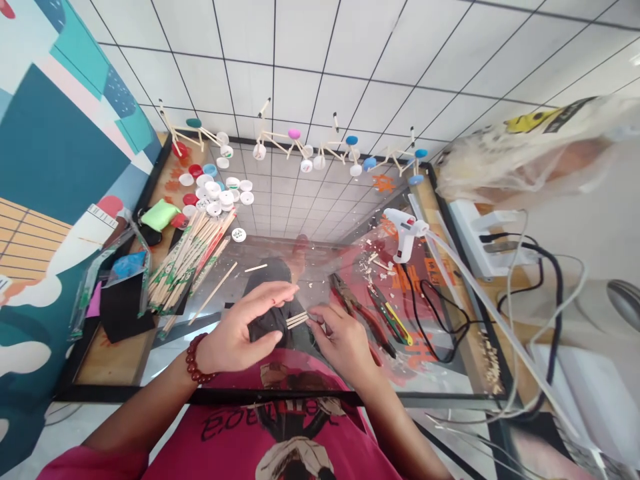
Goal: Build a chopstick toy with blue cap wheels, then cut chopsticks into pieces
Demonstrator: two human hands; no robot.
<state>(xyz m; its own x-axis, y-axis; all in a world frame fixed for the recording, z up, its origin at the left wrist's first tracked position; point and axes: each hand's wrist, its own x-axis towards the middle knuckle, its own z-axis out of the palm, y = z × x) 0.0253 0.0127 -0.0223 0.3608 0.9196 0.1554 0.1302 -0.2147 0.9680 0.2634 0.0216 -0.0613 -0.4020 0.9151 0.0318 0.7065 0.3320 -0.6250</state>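
My right hand (pixel 343 339) pinches a few short wooden sticks (pixel 297 321) by their right ends, over the glass tabletop near my body. Just left of the sticks is my left hand (pixel 250 327), palm turned toward them, thumb and fingers apart with nothing between them. A red bead bracelet circles the left wrist. One short stick (pixel 256 268) lies on the glass beyond my left hand, and a longer stick (pixel 214 293) rests to its left. Beside my right hand are pliers (pixel 357 310) with red handles and a utility knife (pixel 390 313).
A pile of wooden chopsticks (pixel 187 263) and several bottle caps (pixel 213 191) lie at left. Small stick-and-cap bicycle figures (pixel 280 143) line the back edge. A white glue gun (pixel 404 233) stands at right, near a power strip (pixel 470 237), black cables and wood scraps.
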